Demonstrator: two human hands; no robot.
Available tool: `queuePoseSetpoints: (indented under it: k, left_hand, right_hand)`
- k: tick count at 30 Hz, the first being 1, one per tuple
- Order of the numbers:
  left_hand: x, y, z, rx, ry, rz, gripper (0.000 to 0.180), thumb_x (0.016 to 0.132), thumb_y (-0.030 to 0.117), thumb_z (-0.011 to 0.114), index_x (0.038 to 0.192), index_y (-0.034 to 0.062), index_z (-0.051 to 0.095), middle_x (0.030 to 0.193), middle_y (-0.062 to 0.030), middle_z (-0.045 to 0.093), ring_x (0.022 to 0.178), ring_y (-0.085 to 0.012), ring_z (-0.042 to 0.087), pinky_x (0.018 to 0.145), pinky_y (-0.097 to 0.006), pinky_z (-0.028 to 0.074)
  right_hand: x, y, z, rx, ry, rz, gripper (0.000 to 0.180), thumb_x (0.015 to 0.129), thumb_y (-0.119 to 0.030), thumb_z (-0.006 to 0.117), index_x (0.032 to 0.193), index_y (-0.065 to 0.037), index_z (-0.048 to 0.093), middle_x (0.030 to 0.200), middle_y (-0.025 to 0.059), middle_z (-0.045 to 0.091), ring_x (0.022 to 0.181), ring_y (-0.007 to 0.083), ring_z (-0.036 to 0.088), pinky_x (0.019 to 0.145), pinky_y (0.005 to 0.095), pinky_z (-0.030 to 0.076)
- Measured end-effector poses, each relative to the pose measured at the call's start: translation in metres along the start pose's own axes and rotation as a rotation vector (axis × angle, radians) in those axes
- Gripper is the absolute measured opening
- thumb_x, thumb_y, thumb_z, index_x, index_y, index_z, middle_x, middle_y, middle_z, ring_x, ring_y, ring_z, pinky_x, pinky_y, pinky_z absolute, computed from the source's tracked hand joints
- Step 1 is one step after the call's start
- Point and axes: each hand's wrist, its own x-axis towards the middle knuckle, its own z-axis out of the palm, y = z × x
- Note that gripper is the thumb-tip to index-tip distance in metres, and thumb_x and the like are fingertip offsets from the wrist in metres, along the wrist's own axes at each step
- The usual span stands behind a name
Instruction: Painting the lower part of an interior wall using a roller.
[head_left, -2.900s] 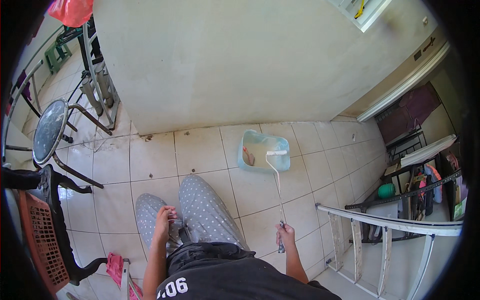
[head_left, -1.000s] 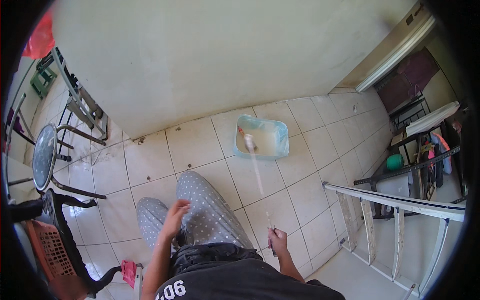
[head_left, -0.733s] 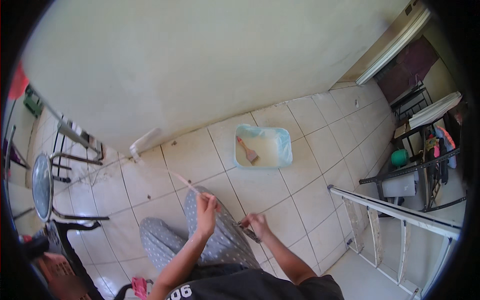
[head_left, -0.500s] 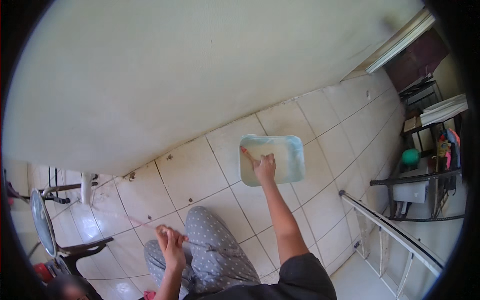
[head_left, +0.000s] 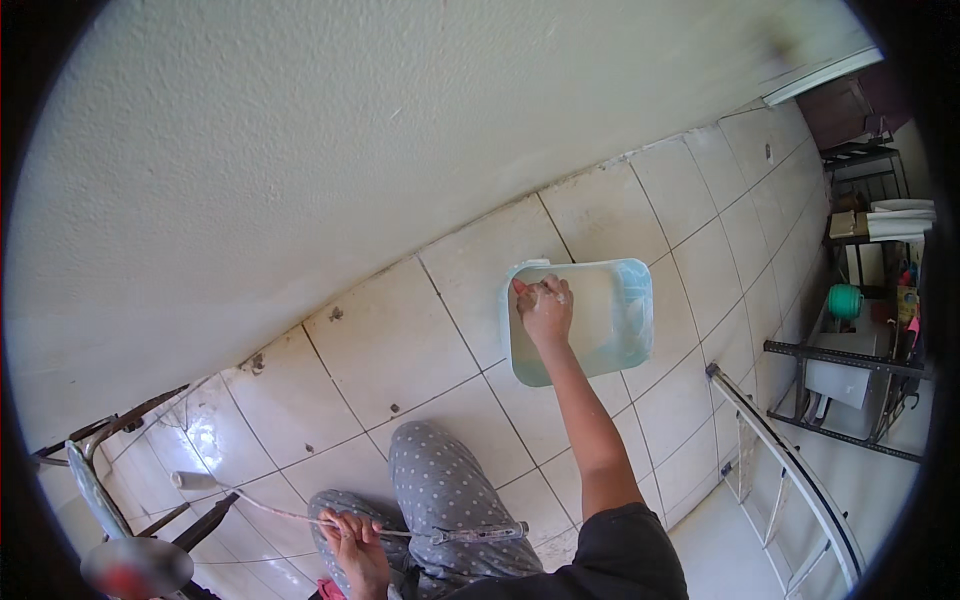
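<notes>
- The right hand (head_left: 545, 310) is extended into the pale blue rectangular plastic tray (head_left: 628, 330), fingers curled shut on a small object that cannot be made out, at the tray's left edge.
- The left hand (head_left: 352, 540) is closed around the thin metal shaft of a paint roller (head_left: 300, 513), held across the grey dotted trouser legs (head_left: 440, 495).
- The tray is set on the beige tiled floor (head_left: 390, 340), near the floor's edge along the cream wall (head_left: 350, 150).

Single head cam, fisheye, looks steeply down at tiled floor (head_left: 400, 340), wall base; rim probably distorted.
</notes>
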Motion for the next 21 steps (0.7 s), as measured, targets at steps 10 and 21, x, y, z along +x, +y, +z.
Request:
queuePoseSetpoints:
  k: [10,21]
  left_hand:
    - [-0.006,-0.025,-0.01,-0.06,-0.096,-0.049,0.009,0.095,0.014,0.046,0.101,0.0105,0.041,0.067,0.0009,0.038,0.057,-0.0096,0.039,0.062,-0.029,0.047]
    - [-0.023,-0.041,-0.032,0.072,-0.18,-0.079,0.008,0.095,0.012,0.046,0.101,0.008,0.043,0.072,-0.0021,0.047,0.07,-0.0139,0.049,0.074,-0.029,0.045]
  right_hand:
    - [-0.004,-0.033,-0.041,0.265,0.164,-0.092,0.02,0.065,-0.016,0.076,0.081,-0.01,0.066,0.083,0.0034,0.052,0.083,0.023,0.051,0.077,0.0372,0.041]
    - [-0.015,-0.065,-0.064,0.486,0.326,0.09,0.022,0.081,-0.024,0.068,0.088,-0.003,0.063,0.087,0.0102,0.054,0.08,0.0254,0.052,0.069,0.0373,0.041]
